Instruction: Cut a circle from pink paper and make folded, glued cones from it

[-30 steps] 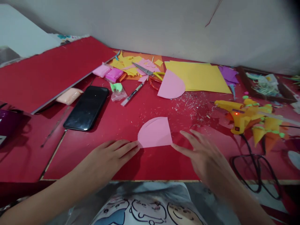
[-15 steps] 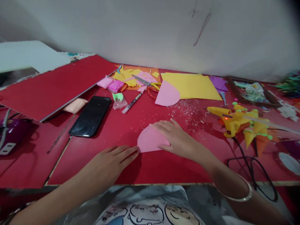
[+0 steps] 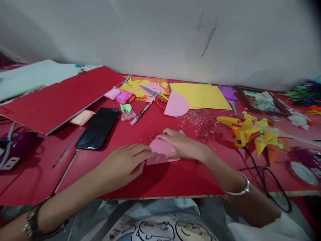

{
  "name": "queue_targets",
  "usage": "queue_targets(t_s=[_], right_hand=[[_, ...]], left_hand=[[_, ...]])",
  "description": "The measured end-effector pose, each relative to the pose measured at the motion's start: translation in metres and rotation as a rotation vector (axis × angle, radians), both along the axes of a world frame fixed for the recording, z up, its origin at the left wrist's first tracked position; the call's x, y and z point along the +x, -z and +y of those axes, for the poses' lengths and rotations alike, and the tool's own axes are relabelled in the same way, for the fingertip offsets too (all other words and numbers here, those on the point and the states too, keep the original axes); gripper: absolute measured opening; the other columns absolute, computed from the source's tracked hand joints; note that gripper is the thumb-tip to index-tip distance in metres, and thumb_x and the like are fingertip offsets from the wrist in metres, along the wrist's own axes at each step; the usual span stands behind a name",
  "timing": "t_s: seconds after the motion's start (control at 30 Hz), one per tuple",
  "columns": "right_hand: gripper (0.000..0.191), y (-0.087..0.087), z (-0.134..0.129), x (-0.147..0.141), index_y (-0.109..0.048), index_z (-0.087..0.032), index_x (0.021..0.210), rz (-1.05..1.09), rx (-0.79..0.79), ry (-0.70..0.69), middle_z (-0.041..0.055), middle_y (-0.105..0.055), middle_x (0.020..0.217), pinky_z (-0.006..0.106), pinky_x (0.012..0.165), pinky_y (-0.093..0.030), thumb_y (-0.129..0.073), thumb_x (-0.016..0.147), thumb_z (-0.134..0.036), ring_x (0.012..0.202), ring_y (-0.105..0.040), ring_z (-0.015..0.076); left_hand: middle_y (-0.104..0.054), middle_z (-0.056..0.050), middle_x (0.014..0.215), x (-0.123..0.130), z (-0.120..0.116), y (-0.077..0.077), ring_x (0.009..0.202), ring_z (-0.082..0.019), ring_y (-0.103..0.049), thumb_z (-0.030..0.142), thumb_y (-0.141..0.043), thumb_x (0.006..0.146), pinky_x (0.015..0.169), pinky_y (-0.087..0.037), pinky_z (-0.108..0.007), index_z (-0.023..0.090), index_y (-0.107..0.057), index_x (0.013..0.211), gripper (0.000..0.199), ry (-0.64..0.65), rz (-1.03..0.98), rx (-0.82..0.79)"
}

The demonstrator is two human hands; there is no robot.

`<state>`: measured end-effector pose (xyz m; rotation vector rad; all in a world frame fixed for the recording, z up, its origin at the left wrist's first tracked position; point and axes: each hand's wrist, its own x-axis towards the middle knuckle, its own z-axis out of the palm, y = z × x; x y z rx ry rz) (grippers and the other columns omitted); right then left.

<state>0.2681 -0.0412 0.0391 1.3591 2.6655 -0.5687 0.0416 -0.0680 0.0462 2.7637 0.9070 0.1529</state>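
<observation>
A half-round piece of pink paper (image 3: 160, 149) lies in front of me on the red tabletop, its straight edge towards me. My left hand (image 3: 130, 164) is at the paper's left side, fingers bent and closed on that edge, thumb underneath and partly hidden. From the right, my right hand (image 3: 182, 144) reaches over the paper with curled fingers at its top edge and thumb on its lower right part. The paper looks slightly bent between the two hands. Farther back, a second half-round pink piece (image 3: 177, 104) partly covers yellow sheets (image 3: 208, 96).
Scissors (image 3: 152, 92) lie on yellow and pink scraps. A black phone (image 3: 98, 129) and a pen (image 3: 140, 113) are at left, near a red board (image 3: 62, 97). At right, a lit yellow glue gun (image 3: 237, 129) touches small yellow cones (image 3: 260, 145), with its black cable (image 3: 260, 177) looping over the table edge.
My left hand has moved up onto the pink paper's left edge, fingers now bent. My right hand's fingers have curled, and the paper no longer lies quite flat. The view has shifted slightly.
</observation>
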Motion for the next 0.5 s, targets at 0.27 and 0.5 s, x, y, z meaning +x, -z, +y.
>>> queue_targets(t_s=[0.27, 0.5], right_hand=[[0.013, -0.015, 0.005, -0.003, -0.06, -0.017, 0.091, 0.028, 0.123, -0.04, 0.0047, -0.051, 0.096, 0.029, 0.078, -0.033, -0.05, 0.083, -0.014, 0.086, -0.049, 0.0145], [0.018, -0.028, -0.009, 0.022, -0.06, -0.018, 0.081, 0.376, 0.332, 0.068, 0.0059, -0.045, 0.104, 0.027, 0.086, -0.037, -0.044, 0.082, -0.009, 0.101, -0.045, 0.0147]], left_hand=[[-0.054, -0.007, 0.117, 0.01, 0.015, 0.0, 0.109, -0.018, -0.048, 0.017, -0.04, 0.086, 0.093, -0.041, -0.034, 0.018, -0.046, 0.119, 0.034, -0.085, -0.16, 0.008], [-0.055, -0.008, 0.111, 0.029, 0.019, -0.006, 0.103, -0.021, -0.05, 0.016, -0.044, 0.084, 0.089, -0.042, -0.035, 0.014, -0.053, 0.112, 0.03, 0.089, -0.041, 0.114]])
